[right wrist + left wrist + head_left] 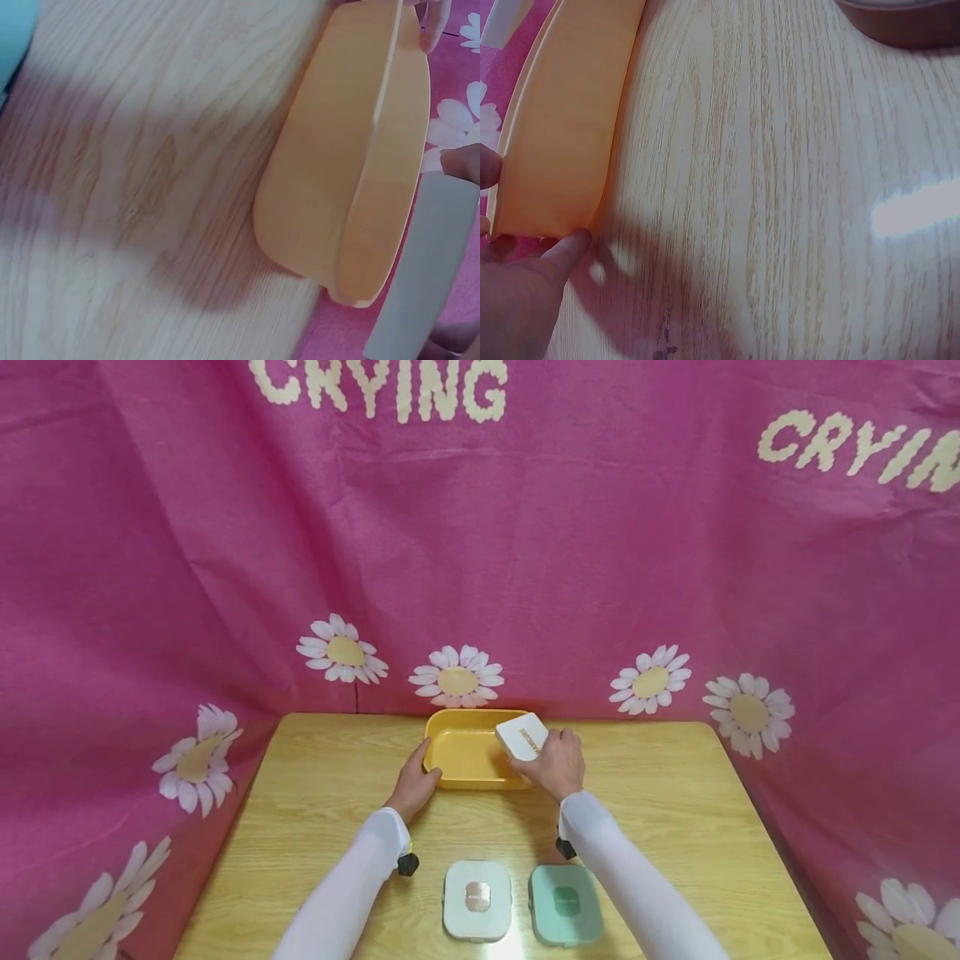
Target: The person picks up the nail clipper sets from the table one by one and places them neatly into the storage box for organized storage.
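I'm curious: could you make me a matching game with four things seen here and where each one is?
1. Left hand
2. Small white box
3. Green case
4. Yellow tray

A. On the table, right of the white case
B. By the table's far edge
C. In the right hand
D. At the tray's left end

Pairs: 1-D; 2-C; 3-A; 4-B

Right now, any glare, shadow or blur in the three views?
Head: glare on the table near the frame's bottom, by the white case; left wrist: bright glare streak at right, shadow beside the left hand; right wrist: broad soft shadows beside the yellow tray, grain looks blurred.
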The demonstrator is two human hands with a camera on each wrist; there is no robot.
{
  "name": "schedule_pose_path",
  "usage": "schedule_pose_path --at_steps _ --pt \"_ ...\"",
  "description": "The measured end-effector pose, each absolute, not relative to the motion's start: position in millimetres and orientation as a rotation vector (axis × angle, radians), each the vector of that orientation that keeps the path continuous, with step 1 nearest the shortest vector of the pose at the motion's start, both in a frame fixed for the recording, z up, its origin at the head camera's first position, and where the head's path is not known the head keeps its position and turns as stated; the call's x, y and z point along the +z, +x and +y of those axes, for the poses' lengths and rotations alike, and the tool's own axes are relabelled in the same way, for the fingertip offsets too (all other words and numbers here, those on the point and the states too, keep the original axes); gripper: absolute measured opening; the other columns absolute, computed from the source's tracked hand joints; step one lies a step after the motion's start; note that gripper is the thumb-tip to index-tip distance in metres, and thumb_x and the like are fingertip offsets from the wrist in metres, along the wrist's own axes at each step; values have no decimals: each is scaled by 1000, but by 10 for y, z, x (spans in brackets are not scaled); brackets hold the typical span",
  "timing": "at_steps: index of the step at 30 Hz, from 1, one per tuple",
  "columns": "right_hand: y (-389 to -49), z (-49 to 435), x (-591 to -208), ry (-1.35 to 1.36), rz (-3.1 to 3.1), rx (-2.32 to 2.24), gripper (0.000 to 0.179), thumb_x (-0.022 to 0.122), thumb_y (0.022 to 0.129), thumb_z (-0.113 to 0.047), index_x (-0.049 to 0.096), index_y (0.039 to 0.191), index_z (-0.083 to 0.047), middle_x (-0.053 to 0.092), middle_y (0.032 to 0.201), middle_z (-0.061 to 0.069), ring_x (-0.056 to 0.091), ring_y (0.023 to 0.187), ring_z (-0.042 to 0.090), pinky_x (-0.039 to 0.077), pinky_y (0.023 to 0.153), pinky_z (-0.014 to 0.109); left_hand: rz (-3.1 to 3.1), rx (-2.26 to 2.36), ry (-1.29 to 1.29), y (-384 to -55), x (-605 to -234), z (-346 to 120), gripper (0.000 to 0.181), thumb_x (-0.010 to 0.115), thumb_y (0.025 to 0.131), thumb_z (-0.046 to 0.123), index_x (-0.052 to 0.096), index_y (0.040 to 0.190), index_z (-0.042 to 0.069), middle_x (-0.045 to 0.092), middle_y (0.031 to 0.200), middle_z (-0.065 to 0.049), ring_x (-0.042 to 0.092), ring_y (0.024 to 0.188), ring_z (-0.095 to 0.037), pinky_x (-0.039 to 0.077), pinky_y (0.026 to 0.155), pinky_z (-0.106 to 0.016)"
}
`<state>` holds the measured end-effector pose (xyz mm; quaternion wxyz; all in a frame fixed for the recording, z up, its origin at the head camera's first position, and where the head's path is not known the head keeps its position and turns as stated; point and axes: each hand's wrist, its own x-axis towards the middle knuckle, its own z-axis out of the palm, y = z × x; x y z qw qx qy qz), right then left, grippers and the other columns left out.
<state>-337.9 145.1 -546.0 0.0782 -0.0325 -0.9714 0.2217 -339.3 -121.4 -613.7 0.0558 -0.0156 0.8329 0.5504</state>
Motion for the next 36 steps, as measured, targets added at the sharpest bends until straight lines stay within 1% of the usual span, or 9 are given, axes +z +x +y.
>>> schedule_pose_path --at_steps 8,14,17,21,24,27,30,33,36 --pt "-3416 1341 -5625 -144 -2942 553 84 87 71 -58 63 109 12 59 103 23 56 97 36 57 79 48 2511 1707 -75 -3320 -6181 -1152 74 56 93 4 32 163 2 34 166 -24 29 155 -40 24 127 -54" --pt "-3450 1280 -5767 -186 -2903 269 80 82 71 -67 63 93 8 59 86 19 56 86 35 50 77 46 2506 1671 -36 -3281 -6205 -1101 73 55 94 5 30 163 1 33 166 -26 28 155 -42 23 127 -55" --pt "-3551 1213 -5776 -179 -2928 193 82 74 75 -74 62 90 6 58 85 17 56 85 34 48 78 45 2550 1674 -40 -3300 -6162 -1140 73 53 93 5 32 162 -1 34 164 -29 29 153 -45 24 125 -59" --pt "-3677 1134 -5754 -232 -3011 161 86 66 79 -79 62 97 5 59 92 17 54 89 33 45 81 46 2566 1649 -51 -3342 -6139 -1187 74 52 93 5 30 163 0 33 164 -28 29 153 -45 24 126 -58" --pt "-3736 1075 -5763 -296 -3072 94 91 62 80 -83 63 104 5 60 99 20 54 94 34 43 88 49 2550 1635 -41 -3360 -6149 -1206 74 53 94 6 29 164 1 32 166 -27 28 155 -43 23 127 -56" --pt "-3779 1026 -5784 -318 -3132 7 92 57 82 -84 63 104 5 61 107 22 54 100 36 40 95 51 2550 1621 -45 -3372 -6159 -1208 73 53 95 6 30 164 2 32 167 -25 27 155 -42 22 127 -55" --pt "-3805 955 -5809 -314 -3193 -50 92 57 83 -84 62 107 5 61 115 24 53 108 38 37 100 52 2557 1602 -55 -3338 -6139 -1230 72 53 97 8 29 165 4 31 168 -22 26 156 -40 22 127 -55" --pt "-3824 945 -5831 -329 -3213 -116 98 60 81 -85 63 119 6 61 125 24 53 119 39 35 106 53 2569 1577 -24 -3320 -6102 -1214 72 53 98 9 27 165 5 30 169 -21 25 157 -39 21 127 -55" --pt "-3845 943 -5893 -312 -3202 -164 101 59 81 -86 65 124 5 63 127 23 53 121 38 36 106 52 2578 1557 -21 -3313 -6090 -1209 73 53 97 9 27 165 4 29 169 -22 25 157 -40 21 128 -55"
